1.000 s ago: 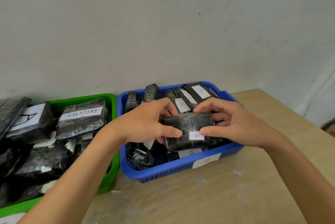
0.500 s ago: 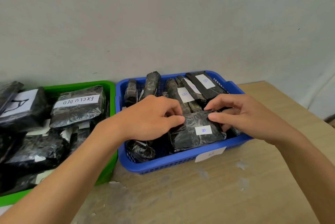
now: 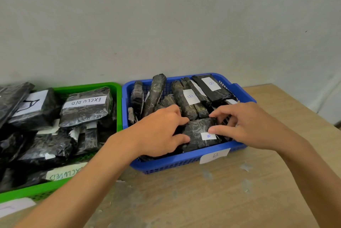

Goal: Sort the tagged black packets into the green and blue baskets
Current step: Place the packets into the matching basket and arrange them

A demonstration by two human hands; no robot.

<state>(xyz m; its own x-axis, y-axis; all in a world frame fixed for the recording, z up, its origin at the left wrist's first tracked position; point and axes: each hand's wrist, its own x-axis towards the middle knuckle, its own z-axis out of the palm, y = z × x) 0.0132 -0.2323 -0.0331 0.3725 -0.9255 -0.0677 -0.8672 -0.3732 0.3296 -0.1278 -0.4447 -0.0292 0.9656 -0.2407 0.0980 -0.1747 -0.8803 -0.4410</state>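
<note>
Inside blue basket, packet crosswise, tag rightward

Lit brightly and evenly, without hard shadows. Left a faint shade under the perforated blue plastic basket. Caught dull sheen on the crinkled black plastic-wrapped packets. Bowed the pale wooden tabletop toward the edges; softened the lower corners.

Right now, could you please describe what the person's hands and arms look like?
Both the left hand and the right hand are bare: no gloves, rings or watch in view. The left forearm and right forearm are bare too, no sleeve showing.
</note>
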